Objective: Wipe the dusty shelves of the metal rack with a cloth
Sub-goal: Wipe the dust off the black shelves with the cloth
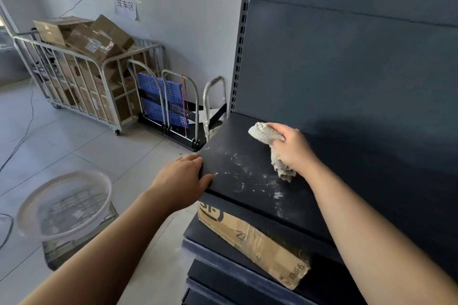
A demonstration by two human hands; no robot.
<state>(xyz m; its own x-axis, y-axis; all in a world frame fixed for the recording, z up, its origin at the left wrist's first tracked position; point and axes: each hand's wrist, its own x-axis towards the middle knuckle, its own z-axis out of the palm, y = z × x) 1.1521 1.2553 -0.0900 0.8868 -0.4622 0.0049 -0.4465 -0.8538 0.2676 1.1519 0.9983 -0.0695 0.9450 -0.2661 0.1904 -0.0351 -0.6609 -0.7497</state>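
The dark metal rack's upper shelf runs across the middle right, with white dust smears on its near left part. My right hand presses a crumpled grey-beige cloth onto the shelf near its back left corner; a tail of the cloth hangs out below my palm. My left hand grips the shelf's left edge, thumb on top. A flattened cardboard box lies on the shelf below.
A clear plastic basin sits on a low crate at lower left. Folded hand trolleys and a cage cart of cardboard boxes stand along the back wall. Cables trail over the tiled floor at left.
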